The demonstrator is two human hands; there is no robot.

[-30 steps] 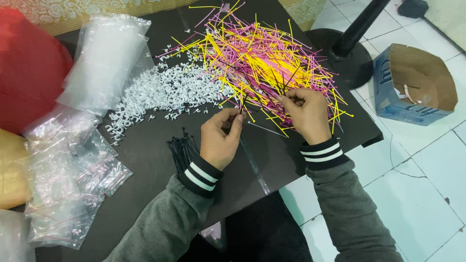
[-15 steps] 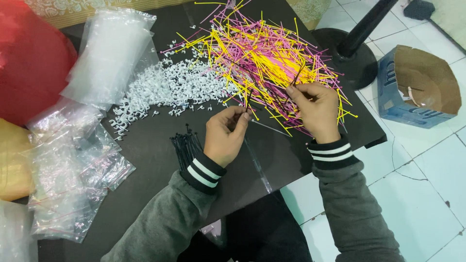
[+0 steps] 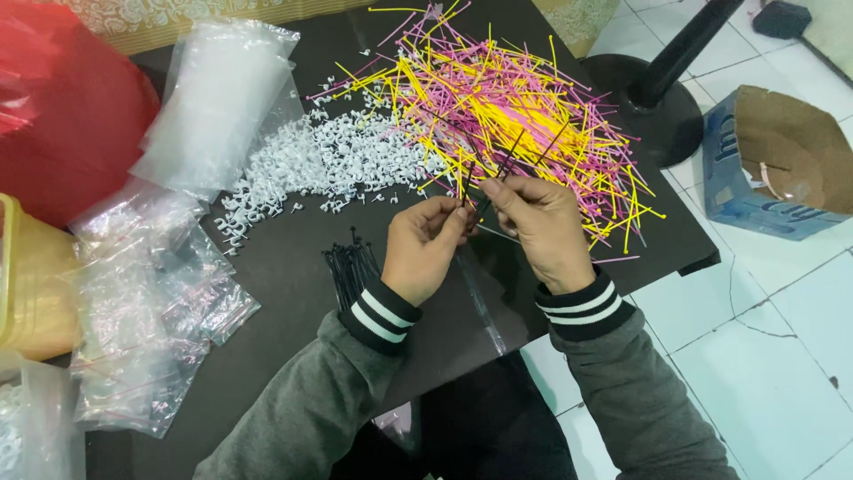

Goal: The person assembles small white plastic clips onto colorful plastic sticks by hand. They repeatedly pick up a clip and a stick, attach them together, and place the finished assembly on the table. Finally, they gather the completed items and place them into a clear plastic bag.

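Observation:
My left hand point(image 3: 426, 244) and my right hand point(image 3: 538, 227) meet above the black table point(image 3: 293, 276), fingertips together. Both pinch a few thin black cable ties point(image 3: 502, 164) that stick up and fan out toward the far side. Just beyond them lies a big heap of yellow and pink cable ties point(image 3: 506, 116). A small bundle of black cable ties point(image 3: 351, 267) lies on the table beside my left wrist. A pile of small white clips point(image 3: 324, 164) spreads to the left of the coloured heap.
Clear plastic bags point(image 3: 147, 293) lie at the left, with a larger one point(image 3: 218, 102) at the back. A red bag point(image 3: 67, 111) and a yellow container point(image 3: 31, 284) sit at the far left. On the tiled floor stand a blue cardboard box point(image 3: 773, 164) and a black stand base point(image 3: 653, 111).
My right hand has come back from the coloured heap toward my left hand. Both hands now hold the black ties together, closer to me.

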